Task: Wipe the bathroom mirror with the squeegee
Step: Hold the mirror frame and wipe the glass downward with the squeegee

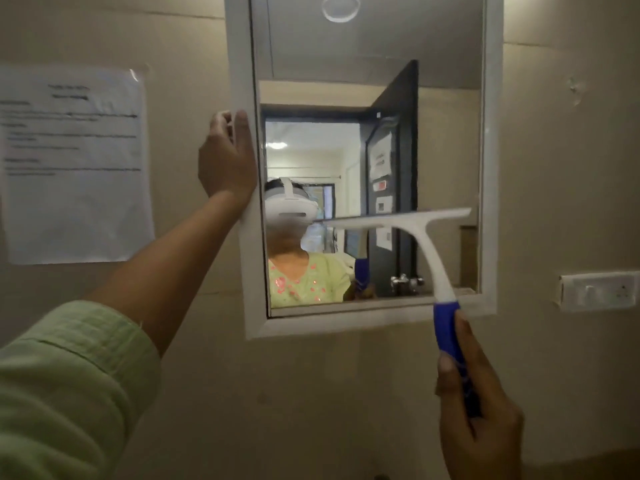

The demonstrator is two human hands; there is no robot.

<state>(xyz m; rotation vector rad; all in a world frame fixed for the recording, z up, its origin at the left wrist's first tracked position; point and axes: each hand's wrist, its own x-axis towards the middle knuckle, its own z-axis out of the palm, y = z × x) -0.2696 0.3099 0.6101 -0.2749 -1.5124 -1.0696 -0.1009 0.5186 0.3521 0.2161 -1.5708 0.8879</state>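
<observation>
1. We face the bathroom mirror (pixel 374 81), set in a white frame (pixel 242 81) on a beige wall (pixel 346 393).
2. Our left hand (pixel 227 161) rests flat against the frame's left edge, about halfway up; the fingers (pixel 242 133) lie straight and pressed together along the frame, with the thumb curled off to the side.
3. Our left forearm reaches up from the lower left, bare below a pale green sleeve (pixel 69 382).
4. Our right hand (pixel 481 410) grips the blue handle of the squeegee (pixel 429 251), below the mirror's lower right corner; its fingers (pixel 446 372) wrap tightly around the handle, thumb lying along it.
5. The squeegee's white neck rises from the handle across the bottom of the frame, and its blade lies roughly level across the lower right part of the glass. It looks to be touching the glass, though we cannot tell for sure.
6. A printed paper sheet (pixel 74 164) hangs on the wall to the left of the mirror.
7. A white switch plate (pixel 599 291) sits on the wall to the right, near the mirror's lower corner.
</observation>
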